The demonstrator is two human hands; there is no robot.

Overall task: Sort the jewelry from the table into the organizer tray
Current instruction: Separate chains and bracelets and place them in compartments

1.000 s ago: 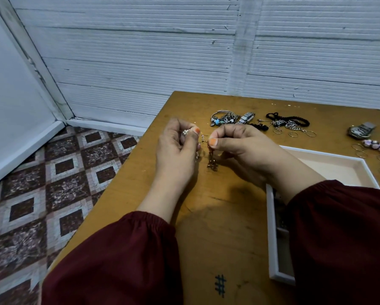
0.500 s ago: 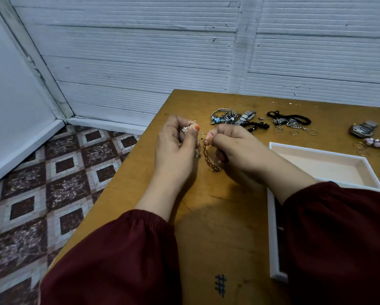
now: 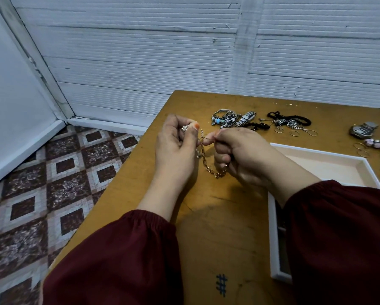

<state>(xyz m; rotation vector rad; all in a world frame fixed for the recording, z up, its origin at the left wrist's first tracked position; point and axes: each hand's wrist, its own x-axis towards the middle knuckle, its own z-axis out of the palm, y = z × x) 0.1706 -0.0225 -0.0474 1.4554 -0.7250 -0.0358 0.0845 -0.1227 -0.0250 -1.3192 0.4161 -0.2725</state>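
Gold link chain (image 3: 208, 166) hangs in a loop at frame centre, between both hands, just above the wooden table (image 3: 224, 227). Only one view, the head camera.

Left hand (image 3: 175, 150): fingers curled shut, thumb pressed on one chain end; small pearl beads (image 3: 184, 128) peek out of the fist, so probably a second piece or a tangle. Right hand (image 3: 244, 155): fingers closed, thumb and forefinger pinching the other end near the left thumb. Grip that close together reads as working a clasp or separating pieces before sorting.

White tray (image 3: 274, 238) sits at lower right, partly under the right sleeve; the visible far compartment looks bare, the near ones are hidden.

Rest of the jewelry lies unsorted along the upper right: bracelet pile (image 3: 226, 119), watch (image 3: 247, 117), black cord (image 3: 292, 118), loose rings (image 3: 294, 133). Judgement: early in the task.
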